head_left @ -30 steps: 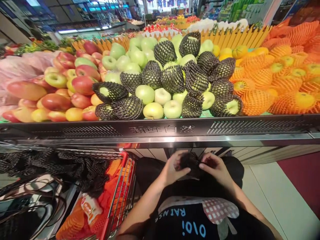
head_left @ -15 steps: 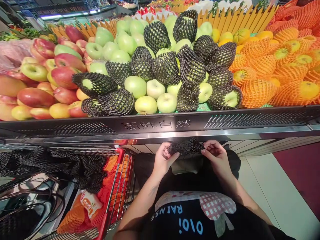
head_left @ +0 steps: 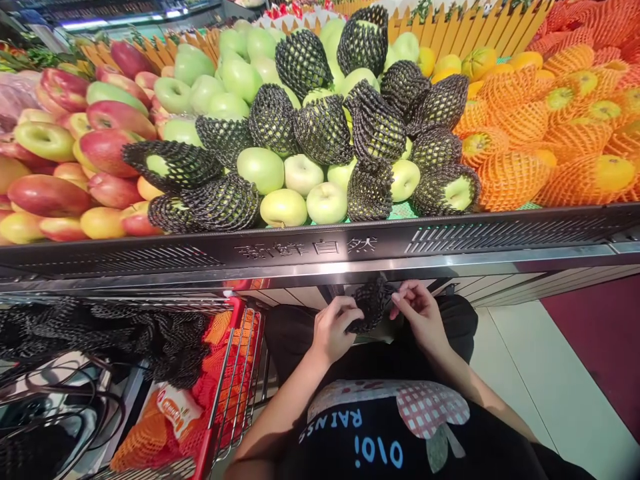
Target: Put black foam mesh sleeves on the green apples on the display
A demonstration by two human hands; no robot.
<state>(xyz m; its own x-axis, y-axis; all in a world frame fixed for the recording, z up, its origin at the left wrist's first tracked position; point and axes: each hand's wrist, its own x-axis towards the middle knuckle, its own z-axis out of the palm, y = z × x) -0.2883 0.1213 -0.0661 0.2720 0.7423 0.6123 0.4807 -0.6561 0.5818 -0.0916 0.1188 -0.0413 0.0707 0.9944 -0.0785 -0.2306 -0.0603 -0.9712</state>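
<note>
A black foam fruit net (head_left: 373, 301) is bunched up between my hands, just below the metal front edge of the fruit stand. My left hand (head_left: 337, 325) has its fingers curled round the net's left side. At the net's right side, my right hand (head_left: 417, 310) pinches its edge between thumb and fingers. Above them on the stand lie bare green apples (head_left: 283, 208) and several apples sleeved in black nets (head_left: 371, 190).
A shopping cart (head_left: 220, 393) at my left holds a heap of black nets (head_left: 170, 333), orange nets (head_left: 145, 433) and a white packet (head_left: 179, 408). Red apples (head_left: 50, 195) lie left on the stand, orange-netted fruit (head_left: 517, 177) right. The stand's dark front panel (head_left: 310, 248) runs across.
The net was stretched sideways between both hands; now it is bunched and more upright. My left hand has moved right and curled over it, and my right hand has shifted slightly left.
</note>
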